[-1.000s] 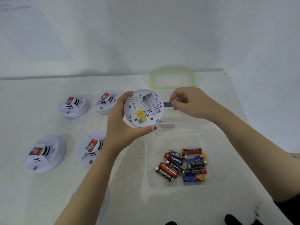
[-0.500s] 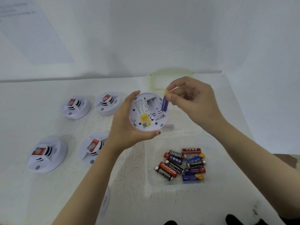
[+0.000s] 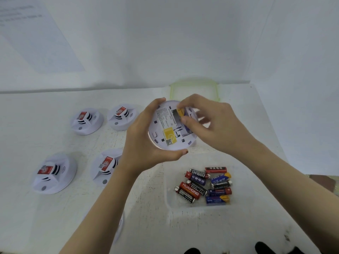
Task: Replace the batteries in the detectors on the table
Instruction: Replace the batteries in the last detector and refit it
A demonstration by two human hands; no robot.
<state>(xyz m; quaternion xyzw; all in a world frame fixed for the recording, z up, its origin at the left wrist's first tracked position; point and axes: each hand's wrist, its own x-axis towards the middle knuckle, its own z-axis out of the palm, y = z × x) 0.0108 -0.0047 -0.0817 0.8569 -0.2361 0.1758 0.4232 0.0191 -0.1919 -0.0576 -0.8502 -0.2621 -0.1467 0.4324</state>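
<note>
Right hand pinches yellow-tipped blue cylindrical battery, axis along the bay of round white plastic detector gripped by left hand.

On our white table we see four detectors toward the left edge, a clear tub (loose batteries inside) right of them, and a green-rimmed lid at the far edge.

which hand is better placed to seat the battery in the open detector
Right. The right hand pinches the battery at the open compartment of the detector, while the left hand grips the detector's rim, likely steadying it.
</note>
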